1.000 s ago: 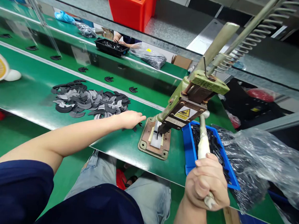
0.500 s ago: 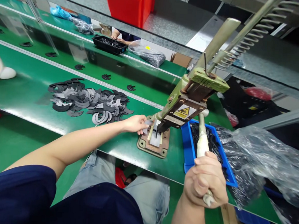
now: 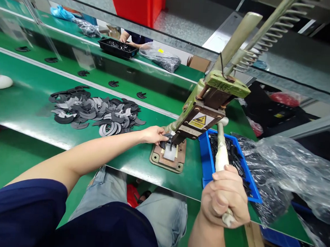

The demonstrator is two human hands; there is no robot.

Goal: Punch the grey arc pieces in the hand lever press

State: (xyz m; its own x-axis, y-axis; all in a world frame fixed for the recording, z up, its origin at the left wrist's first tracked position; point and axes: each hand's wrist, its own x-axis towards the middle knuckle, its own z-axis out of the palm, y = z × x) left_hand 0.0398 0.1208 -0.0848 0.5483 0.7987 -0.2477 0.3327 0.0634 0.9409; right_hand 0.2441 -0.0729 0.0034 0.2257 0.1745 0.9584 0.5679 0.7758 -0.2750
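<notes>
A green hand press (image 3: 208, 103) stands on a brown base plate (image 3: 162, 161) on the green bench. My left hand (image 3: 153, 134) pinches a dark crescent-shaped part (image 3: 165, 138) and holds it at the press's die, under the ram. My right hand (image 3: 224, 196) is wrapped round the press's white lever handle (image 3: 221, 156), low at the near edge. A heap of grey and black crescent parts (image 3: 94, 111) lies on the bench to the left of my left hand.
A blue tray (image 3: 207, 156) of black pieces sits right of the press, beside a clear plastic bag (image 3: 293, 172) of more. Single parts (image 3: 113, 83) lie on the conveyor belt behind. Another person's hands (image 3: 126, 41) work at a black tray (image 3: 116, 48). A red bin (image 3: 139, 2) stands above.
My left hand left the edge of the heap and moved right to the press, bringing a crescent part to the die. My right hand stayed on the lever handle.
</notes>
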